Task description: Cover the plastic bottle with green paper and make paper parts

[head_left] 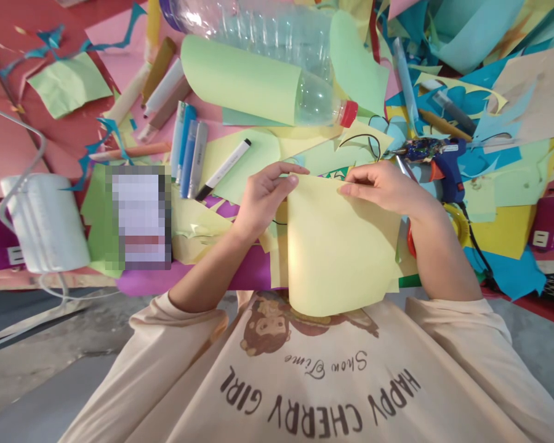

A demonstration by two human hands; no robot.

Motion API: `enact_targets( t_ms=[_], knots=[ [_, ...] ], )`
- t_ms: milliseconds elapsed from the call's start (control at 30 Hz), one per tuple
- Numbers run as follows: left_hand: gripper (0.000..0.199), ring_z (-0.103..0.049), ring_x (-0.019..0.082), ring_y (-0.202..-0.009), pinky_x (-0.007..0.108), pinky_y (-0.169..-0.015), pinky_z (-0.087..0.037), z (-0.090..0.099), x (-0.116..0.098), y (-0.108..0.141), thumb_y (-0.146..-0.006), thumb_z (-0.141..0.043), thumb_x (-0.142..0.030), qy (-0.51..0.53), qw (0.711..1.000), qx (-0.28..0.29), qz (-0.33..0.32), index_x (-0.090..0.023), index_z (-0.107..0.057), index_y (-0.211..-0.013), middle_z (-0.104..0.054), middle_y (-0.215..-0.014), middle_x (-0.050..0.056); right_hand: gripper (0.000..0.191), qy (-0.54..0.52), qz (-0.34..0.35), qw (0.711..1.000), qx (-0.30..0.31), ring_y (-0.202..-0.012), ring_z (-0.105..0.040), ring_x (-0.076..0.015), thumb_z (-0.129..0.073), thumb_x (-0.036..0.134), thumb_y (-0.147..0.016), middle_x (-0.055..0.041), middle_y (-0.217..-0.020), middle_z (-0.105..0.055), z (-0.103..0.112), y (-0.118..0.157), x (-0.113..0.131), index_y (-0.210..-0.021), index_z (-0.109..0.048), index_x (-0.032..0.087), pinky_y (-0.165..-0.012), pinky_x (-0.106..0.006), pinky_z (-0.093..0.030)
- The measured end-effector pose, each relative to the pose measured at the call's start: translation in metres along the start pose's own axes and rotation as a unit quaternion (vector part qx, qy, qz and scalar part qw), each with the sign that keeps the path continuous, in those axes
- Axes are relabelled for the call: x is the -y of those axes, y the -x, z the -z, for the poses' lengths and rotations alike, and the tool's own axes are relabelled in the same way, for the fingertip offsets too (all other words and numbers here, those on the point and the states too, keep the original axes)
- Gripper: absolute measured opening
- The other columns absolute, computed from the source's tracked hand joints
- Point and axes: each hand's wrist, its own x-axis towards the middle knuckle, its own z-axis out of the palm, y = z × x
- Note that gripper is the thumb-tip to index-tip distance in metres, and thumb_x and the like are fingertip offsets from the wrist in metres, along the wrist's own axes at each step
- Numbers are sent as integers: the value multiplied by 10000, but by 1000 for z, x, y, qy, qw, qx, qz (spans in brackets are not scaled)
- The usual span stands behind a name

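Note:
A sheet of pale yellow paper (339,246) hangs over the table's near edge, its lower part curving in front of my shirt. My left hand (270,194) pinches its top left corner between thumb and fingers. Along the top edge, farther right, my right hand (381,187) grips the same sheet with thumb and fingers. Beyond the hands lies a clear plastic bottle (321,104) with a red cap, its body wrapped in light green paper (244,80). A black-and-white marker (224,169) rests left of my left hand.
A blue glue gun (443,163) lies to the right, its cord running toward the near edge. Several markers (191,154) lie at left beside a blurred phone (143,215) and a white cylinder (46,224). Paper scraps cover the back right. Another large bottle (258,27) lies behind.

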Motion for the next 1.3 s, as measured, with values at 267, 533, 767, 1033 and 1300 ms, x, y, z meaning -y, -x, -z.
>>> enact_targets(
  t_ms=[267, 533, 767, 1033, 1300],
  knots=[
    [196, -393, 72, -439, 212, -431, -310, -1, -2, 1, -863, -580, -319, -6, 1000, -9, 8, -204, -720, -937, -483, -526, -35, 359, -3, 6, 1000, 4, -561, -314, -80, -560, 446, -892, 51, -587, -373, 0, 0, 0, -662, -514, 175, -548, -269, -238],
    [227, -228, 63, -419, 231, -412, -173, -2, 7, -2, -849, -518, -257, -42, 998, -48, -8, -213, -739, -876, -367, -485, -44, 360, 18, 26, 999, 14, -551, -311, -75, -556, 429, -896, 53, -583, -365, 0, 0, 2, -649, -490, 176, -538, -260, -246],
    [310, -269, 67, -427, 215, -447, -271, -2, 8, 0, -854, -556, -296, 9, 999, -33, -14, -262, -654, -1147, -323, -513, -62, 358, 21, 42, 999, 8, -555, -316, -79, -545, 437, -899, 44, -596, -387, -1, 0, 0, -656, -505, 177, -539, -255, -249],
    [241, -240, 67, -437, 237, -452, -209, -1, 1, 0, -829, -653, -408, -21, 999, 12, -33, -228, -700, -981, -295, -502, -65, 345, 28, 40, 999, 7, -559, -334, -82, -550, 428, -891, 42, -592, -402, -1, 1, 0, -658, -519, 176, -544, -257, -257],
    [207, -217, 51, -396, 233, -419, -169, -4, -3, 3, -825, -652, -346, -25, 999, 25, -24, -210, -678, -978, -324, -469, -77, 324, 36, 69, 997, 17, -544, -330, -73, -547, 396, -885, 50, -580, -403, -2, 0, 1, -649, -517, 176, -535, -248, -255]
  ],
)
